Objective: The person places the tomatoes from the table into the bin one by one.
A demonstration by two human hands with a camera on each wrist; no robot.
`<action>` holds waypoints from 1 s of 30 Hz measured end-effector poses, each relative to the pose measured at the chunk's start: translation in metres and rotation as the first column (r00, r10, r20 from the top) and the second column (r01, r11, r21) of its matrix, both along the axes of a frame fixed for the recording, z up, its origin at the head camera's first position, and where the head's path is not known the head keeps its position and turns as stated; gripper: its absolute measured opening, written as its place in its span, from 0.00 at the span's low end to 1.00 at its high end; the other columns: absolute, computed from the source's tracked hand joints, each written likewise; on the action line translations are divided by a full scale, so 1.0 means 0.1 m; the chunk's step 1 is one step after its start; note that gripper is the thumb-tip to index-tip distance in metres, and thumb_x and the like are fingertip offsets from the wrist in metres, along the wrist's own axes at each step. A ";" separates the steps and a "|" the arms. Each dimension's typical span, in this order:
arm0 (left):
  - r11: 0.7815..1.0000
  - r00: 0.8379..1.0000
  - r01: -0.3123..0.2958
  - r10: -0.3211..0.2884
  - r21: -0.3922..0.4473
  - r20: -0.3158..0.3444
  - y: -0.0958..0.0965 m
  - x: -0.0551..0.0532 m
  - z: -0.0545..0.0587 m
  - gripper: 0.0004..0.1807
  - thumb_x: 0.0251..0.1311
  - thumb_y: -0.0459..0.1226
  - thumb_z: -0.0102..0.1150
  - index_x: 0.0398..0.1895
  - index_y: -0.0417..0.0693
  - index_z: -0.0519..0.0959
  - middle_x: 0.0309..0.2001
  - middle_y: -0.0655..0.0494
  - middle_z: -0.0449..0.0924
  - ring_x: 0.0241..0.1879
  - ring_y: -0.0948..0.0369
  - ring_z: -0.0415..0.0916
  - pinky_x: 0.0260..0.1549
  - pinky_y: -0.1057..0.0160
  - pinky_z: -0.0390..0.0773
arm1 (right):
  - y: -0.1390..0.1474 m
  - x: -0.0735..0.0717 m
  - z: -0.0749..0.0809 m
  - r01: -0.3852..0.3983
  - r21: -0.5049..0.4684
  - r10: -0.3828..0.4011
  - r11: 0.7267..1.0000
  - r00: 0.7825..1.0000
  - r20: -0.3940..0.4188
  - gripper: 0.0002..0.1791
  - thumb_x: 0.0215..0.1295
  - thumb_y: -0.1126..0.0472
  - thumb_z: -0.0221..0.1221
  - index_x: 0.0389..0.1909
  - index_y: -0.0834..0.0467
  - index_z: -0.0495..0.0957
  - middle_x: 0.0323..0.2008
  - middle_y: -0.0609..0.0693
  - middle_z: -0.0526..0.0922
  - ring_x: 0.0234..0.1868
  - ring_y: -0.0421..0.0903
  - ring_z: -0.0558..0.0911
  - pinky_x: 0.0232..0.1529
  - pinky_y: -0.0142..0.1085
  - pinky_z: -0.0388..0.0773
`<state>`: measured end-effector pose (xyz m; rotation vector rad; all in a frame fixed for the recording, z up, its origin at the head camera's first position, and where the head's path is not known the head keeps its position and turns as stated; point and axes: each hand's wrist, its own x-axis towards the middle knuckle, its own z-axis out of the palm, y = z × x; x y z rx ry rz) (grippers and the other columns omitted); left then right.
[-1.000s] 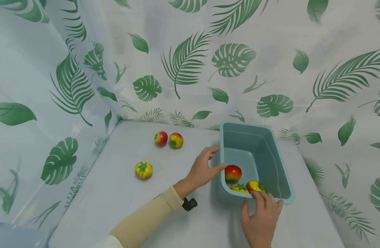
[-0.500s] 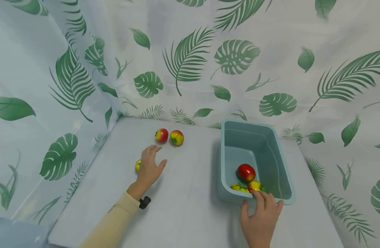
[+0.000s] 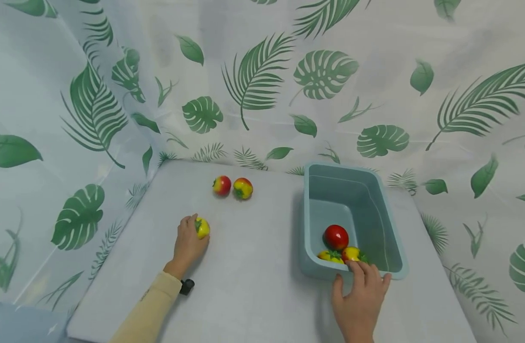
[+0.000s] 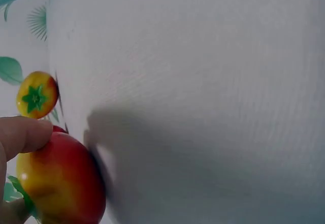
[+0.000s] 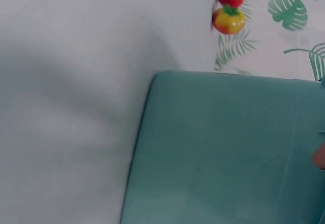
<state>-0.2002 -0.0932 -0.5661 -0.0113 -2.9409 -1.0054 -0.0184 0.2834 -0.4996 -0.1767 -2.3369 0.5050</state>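
Observation:
My left hand (image 3: pixel 188 244) holds a yellow-and-red fruit with a green leafy top (image 3: pixel 203 228) on the left part of the table. In the left wrist view, a fingertip touches the upper side of this glossy fruit (image 4: pixel 63 178) and another digit lies by its leafy top. My right hand (image 3: pixel 360 300) grips the near rim of a blue-green plastic bin (image 3: pixel 306 214), fingers over the edge and thumb outside. Inside the bin's near end lie a red fruit (image 3: pixel 336 237) and two yellow-red ones with green tops, one (image 3: pixel 331 257) partly hidden by the rim.
Towards the back of the white table (image 3: pixel 262 286), a red fruit (image 3: pixel 222 186) and a yellow-red fruit (image 3: pixel 243 188) sit side by side. A leaf-patterned curtain (image 3: pixel 253 85) hangs behind and at both sides. The bin stands at the table's right.
My left hand has moved left from the bin to the fruit on the table and taken hold of it. The red fruit in the bin has rolled right. My right hand has stayed on the rim.

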 end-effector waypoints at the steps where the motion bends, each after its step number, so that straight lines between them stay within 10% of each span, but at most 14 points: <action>1: 1.000 1.000 -0.004 0.004 -0.002 -0.009 0.00 0.00 -0.01 0.42 0.55 0.38 0.67 0.70 0.36 0.58 0.64 0.34 0.58 0.61 0.41 0.62 0.55 0.41 0.72 | 0.00 0.00 0.00 -0.003 -0.001 0.003 1.000 1.000 -0.006 0.22 0.50 0.66 0.61 0.48 0.68 0.75 0.47 0.64 0.74 0.54 0.64 0.69 0.66 0.70 0.39; 13: 0.998 0.996 -0.031 0.035 0.057 -0.078 0.05 -0.06 0.24 0.41 0.53 0.39 0.68 0.68 0.38 0.60 0.62 0.37 0.60 0.59 0.42 0.64 0.53 0.41 0.73 | 0.01 -0.01 0.00 -0.012 0.003 0.012 1.000 1.000 -0.018 0.21 0.50 0.66 0.61 0.48 0.67 0.75 0.47 0.63 0.74 0.55 0.64 0.69 0.67 0.70 0.38; 30: 0.966 0.985 0.007 0.037 0.258 -0.167 0.16 -0.39 1.26 0.43 0.56 0.45 0.68 0.70 0.41 0.58 0.65 0.39 0.58 0.59 0.46 0.61 0.57 0.45 0.65 | 0.02 0.00 -0.01 -0.012 0.000 0.012 1.000 1.000 -0.011 0.21 0.50 0.66 0.62 0.47 0.66 0.76 0.46 0.63 0.74 0.54 0.64 0.69 0.67 0.69 0.38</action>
